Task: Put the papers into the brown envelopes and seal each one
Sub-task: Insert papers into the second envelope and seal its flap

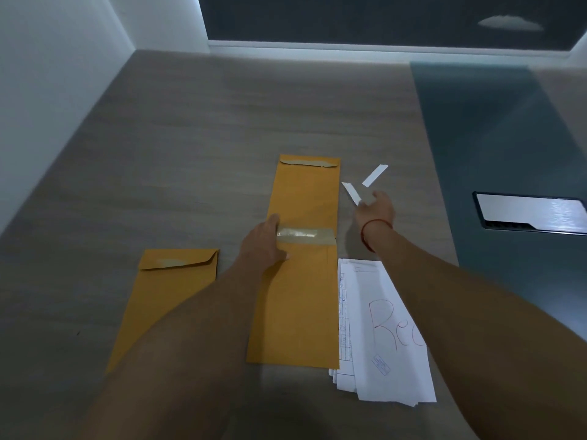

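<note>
Pressing left grip (265, 241) on middle envelope (301, 296) | right grip (374, 208) touching white strip (351, 192)

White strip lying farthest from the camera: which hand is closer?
Right. The right hand sits just on the near side of the far strip, fingertips at the second strip. The left hand rests on the middle envelope at its left edge, across that envelope.

The grey wood-grain table (222, 122) ran back to a white wall (47, 90) on the left. A blue-grey mat (492, 138) covered its right side, and a dark-framed slab (530, 214) (its face glaring white) lay flat upon it.
</note>
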`<state>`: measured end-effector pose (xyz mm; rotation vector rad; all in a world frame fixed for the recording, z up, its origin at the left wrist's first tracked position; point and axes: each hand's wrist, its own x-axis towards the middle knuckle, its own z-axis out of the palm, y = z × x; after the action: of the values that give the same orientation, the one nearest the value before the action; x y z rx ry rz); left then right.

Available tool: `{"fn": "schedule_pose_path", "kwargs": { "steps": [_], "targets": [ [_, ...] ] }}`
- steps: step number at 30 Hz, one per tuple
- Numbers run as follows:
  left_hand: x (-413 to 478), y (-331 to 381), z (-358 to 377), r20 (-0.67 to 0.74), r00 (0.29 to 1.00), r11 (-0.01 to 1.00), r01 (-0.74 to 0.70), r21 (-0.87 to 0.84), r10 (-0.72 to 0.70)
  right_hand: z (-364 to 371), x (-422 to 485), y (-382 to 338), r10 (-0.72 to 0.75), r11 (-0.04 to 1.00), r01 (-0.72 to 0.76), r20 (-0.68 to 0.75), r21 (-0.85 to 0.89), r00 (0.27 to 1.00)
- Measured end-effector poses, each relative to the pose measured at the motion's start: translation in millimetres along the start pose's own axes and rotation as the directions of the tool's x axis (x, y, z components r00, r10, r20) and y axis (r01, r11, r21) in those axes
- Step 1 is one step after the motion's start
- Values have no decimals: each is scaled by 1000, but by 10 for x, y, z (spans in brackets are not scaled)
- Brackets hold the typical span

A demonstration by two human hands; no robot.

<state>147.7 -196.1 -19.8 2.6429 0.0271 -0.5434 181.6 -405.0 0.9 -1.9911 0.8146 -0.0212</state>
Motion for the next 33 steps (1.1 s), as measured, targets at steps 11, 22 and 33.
{"fn": "schedule_pose_path", "kwargs": {
  "steps": [11,22,33],
  "targets": [
    [-176,-40,272,-255,962,976,-39,216,95,265,-674,267,-321,604,617,554,-505,768],
    [-556,-315,431,91,992,883,-119,454,87,161,-831,582,-163,93,648,631,-756,759],
    [-566,-158,575,207,976,934,-139,331,72,367,-1119,713,-152,247,734,723,-633,674]
  ]
}}
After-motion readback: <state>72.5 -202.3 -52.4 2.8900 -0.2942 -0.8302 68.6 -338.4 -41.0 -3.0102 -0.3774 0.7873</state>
